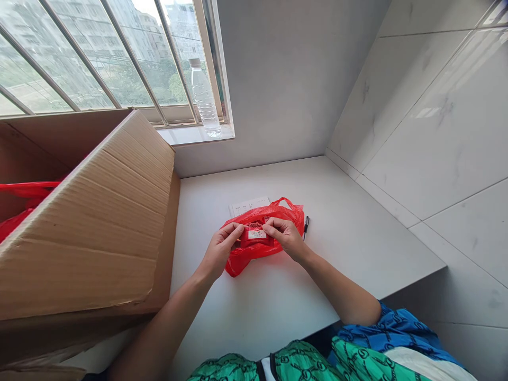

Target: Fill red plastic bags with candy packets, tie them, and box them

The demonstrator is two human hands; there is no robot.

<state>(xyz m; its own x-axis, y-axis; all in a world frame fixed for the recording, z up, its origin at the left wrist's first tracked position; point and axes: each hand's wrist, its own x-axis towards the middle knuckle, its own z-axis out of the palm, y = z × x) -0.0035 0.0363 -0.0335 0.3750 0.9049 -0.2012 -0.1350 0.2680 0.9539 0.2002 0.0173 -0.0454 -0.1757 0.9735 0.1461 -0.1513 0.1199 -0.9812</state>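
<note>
A red plastic bag lies on the white table, its handles at the upper right. Inside its opening sits a red packet with a white label. My left hand pinches the packet's upper edge from the left, thumb against fingers. On the other side, my right hand pinches the same edge near its right end. A white paper with writing shows partly from behind the bag. Just right of the bag lies a black pen, partly covered by it.
An open cardboard box holding red bags stands at the left. A clear water bottle is on the sill of the barred window. Walls border the white table at the back and right.
</note>
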